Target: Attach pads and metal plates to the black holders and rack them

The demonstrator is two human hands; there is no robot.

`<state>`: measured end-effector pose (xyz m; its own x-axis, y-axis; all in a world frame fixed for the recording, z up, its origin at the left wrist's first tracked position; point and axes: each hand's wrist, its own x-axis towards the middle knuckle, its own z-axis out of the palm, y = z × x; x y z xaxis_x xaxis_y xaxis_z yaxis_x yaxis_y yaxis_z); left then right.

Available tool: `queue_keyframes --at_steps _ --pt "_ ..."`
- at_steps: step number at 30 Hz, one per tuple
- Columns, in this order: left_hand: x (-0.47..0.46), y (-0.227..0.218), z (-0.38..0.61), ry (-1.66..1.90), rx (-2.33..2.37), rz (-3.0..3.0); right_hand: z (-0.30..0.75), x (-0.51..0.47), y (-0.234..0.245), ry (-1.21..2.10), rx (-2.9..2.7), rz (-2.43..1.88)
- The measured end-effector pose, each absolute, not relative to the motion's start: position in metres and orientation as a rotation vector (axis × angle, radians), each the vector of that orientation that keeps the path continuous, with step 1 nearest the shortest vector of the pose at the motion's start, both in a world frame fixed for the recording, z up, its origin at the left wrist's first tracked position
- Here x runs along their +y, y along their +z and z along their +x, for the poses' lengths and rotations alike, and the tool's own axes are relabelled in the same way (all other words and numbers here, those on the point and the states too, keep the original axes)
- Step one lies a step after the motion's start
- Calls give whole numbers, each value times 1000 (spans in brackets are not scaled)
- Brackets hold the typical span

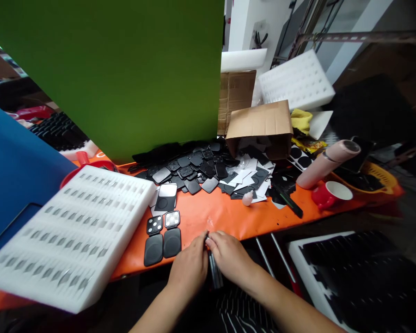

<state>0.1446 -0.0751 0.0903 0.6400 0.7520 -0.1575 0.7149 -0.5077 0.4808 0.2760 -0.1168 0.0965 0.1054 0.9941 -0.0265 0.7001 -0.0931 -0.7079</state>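
Note:
My left hand [191, 262] and my right hand [229, 253] meet at the table's front edge, fingers closed round a slim dark piece [215, 272] seen edge-on. Its lower end shows below the fingers with a shiny rim; the rest is hidden by my hands. Left of them, on the orange tabletop [208, 215], two hinged black pads lie unfolded: a left pad [153, 249] and a right pad [172, 243]. One upper half is black with white dots, the other pale with dots. Behind these sits another piece [167, 203], with a black lower half and a white upper half.
A white foam tray [90, 217] with slots leans at the left. Black pads [194, 169] and paper cards [246, 178] are heaped at the back. A cardboard box [260, 122], pink bottle [327, 162] and red mug [333, 194] stand right; a filled foam tray [308, 263] lies lower right.

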Motion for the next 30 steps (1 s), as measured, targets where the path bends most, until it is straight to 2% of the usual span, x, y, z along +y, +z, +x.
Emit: queue_keyframes --at_steps 6,10,15,18,21,30 --pt "-83 80 145 89 1097 2313 278 -117 88 912 -1416 -1796" --pt "-81 77 149 253 1048 2128 271 -112 74 1036 -1138 -1669" --pt "-62 67 151 546 1036 1414 272 -106 69 1497 -641 -1240" --pt "-51 67 147 629 1052 1055 277 -107 71 1647 -496 -1131" --pt "-49 73 143 661 1063 996 279 -108 71 1665 -588 -1153" --pt "-60 76 144 737 1164 1362 278 -107 77 1544 -679 -1355"
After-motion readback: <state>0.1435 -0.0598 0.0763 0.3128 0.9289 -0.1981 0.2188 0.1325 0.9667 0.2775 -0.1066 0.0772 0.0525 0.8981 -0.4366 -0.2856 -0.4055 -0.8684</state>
